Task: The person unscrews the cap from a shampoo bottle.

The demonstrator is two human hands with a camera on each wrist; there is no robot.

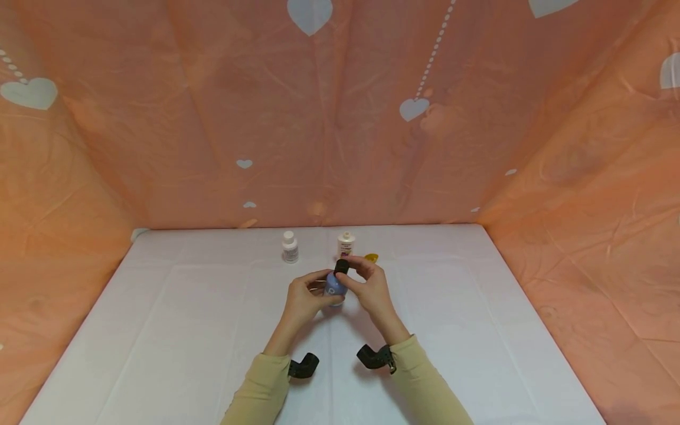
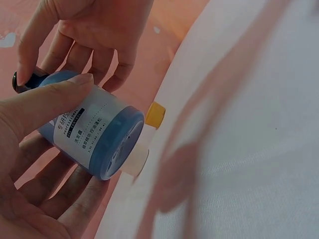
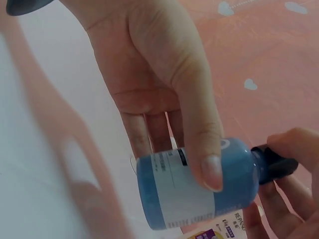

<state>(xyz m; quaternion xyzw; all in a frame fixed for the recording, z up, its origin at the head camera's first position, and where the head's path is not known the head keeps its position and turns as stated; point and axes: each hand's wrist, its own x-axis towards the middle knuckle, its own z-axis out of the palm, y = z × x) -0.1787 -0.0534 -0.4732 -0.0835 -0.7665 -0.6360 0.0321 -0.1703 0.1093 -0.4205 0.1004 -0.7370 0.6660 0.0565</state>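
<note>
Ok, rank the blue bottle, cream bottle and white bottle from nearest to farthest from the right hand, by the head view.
1. Blue bottle: right hand pinches its black cap.
2. Cream bottle: just beyond.
3. White bottle: beyond, farther left.

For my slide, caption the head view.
Left hand holds a blue cylindrical plastic bottle; right hand pinches its black plastic cap.

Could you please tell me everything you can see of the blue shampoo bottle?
The blue shampoo bottle looks like plastic, with rounded shoulders and a pale label printed in Chinese and English. Its black cap is at the neck; whether it is loosened cannot be told. It is held tilted above the white-covered table, cap end up, the left hand gripping the body, the right hand pinching the cap.
</note>
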